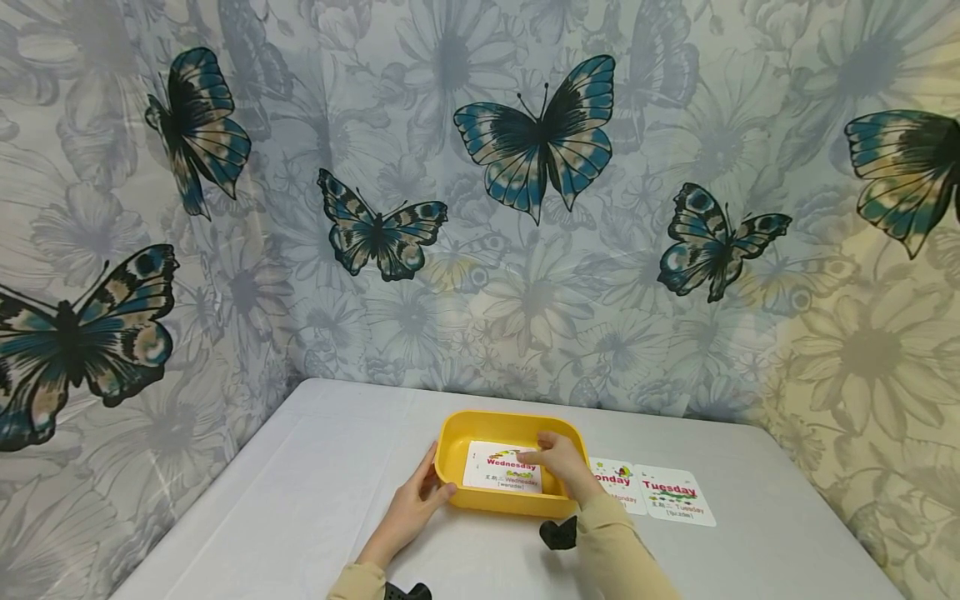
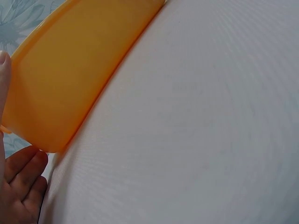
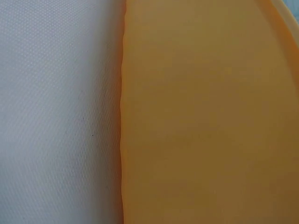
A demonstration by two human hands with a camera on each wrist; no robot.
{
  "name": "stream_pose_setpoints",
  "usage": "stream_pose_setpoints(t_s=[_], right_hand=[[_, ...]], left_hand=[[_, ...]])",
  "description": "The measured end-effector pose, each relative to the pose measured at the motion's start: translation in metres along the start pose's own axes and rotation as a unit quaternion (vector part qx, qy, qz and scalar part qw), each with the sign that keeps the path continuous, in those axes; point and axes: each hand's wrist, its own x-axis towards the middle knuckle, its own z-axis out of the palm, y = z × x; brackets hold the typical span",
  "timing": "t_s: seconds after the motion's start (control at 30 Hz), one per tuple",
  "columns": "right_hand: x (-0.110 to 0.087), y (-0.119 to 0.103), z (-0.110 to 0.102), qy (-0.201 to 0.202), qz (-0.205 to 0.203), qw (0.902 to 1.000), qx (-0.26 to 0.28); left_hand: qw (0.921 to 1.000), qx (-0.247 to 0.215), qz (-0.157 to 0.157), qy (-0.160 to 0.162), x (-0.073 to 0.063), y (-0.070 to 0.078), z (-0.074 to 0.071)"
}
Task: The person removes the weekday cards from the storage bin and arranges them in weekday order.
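A yellow plastic bin [image 1: 517, 503] sits on the table. My left hand [image 1: 408, 510] holds its left end, thumb at the front rim and fingers along the side; in the left wrist view those fingers [image 2: 29, 170] show by the bin's lower corner. Inside the bin lies a white card [image 1: 487, 477] printed "Wednesday". My right hand [image 1: 564, 462] reaches in over the right side, its thumb over the card's right part and its fingers near the card's upper right corner. I cannot tell whether it pinches the card. The right wrist view shows the bin's outer wall [image 3: 205, 116].
Right of the bin, a "Monday" card [image 1: 619, 483] and a "Tuesday" card [image 1: 675, 496] lie side by side on the white-covered table [image 1: 300, 500]. My right forearm partly covers the Monday card. Butterfly-patterned curtains [image 1: 540, 317] hang behind the table.
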Motion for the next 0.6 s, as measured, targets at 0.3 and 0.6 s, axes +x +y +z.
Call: stream_pose_setpoints(t_s=[0.3, 0.6], right_hand=[[-0.0033, -0.0031, 0.0018, -0.022, 0.017, 0.9994, -0.020], [0.0032, 0.0028, 0.0034, -0.023, 0.022, 0.9984, -0.047]], left_hand=[[1.0000, -0.002, 0.001, 0.002, 0.0004, -0.0007, 0.0006], [1.0000, -0.004, 0.006, -0.001, 0.0000, -0.0003, 0.0002]])
